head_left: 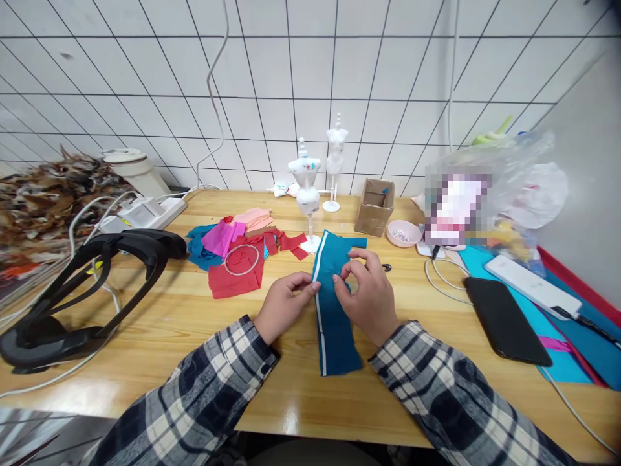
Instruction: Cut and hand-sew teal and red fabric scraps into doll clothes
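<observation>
A teal strip of fabric (336, 323) lies lengthwise on the table in front of me, with a narrow white strip (320, 317) along its left edge. My left hand (288, 301) is closed, thumb and forefinger pinching that white-edged side. Over the cloth's right part is my right hand (366, 294), its thumb and forefinger tips brought together; whether something small is between them I cannot make out. Just beyond the fabric stands a white mini dress form (305, 178), with a second dress form (336, 152) behind it. A small teal scrap (356, 243) sticks out at the far right corner.
Coloured fabric scraps (235, 278) and a hoop (226, 266) lie left of the fabric. A headset-like black frame (140, 243) is farther left. Rightward are a cardboard box (371, 217), a pink bowl (404, 241), a black phone (507, 320), a white power bank (531, 285) and cables.
</observation>
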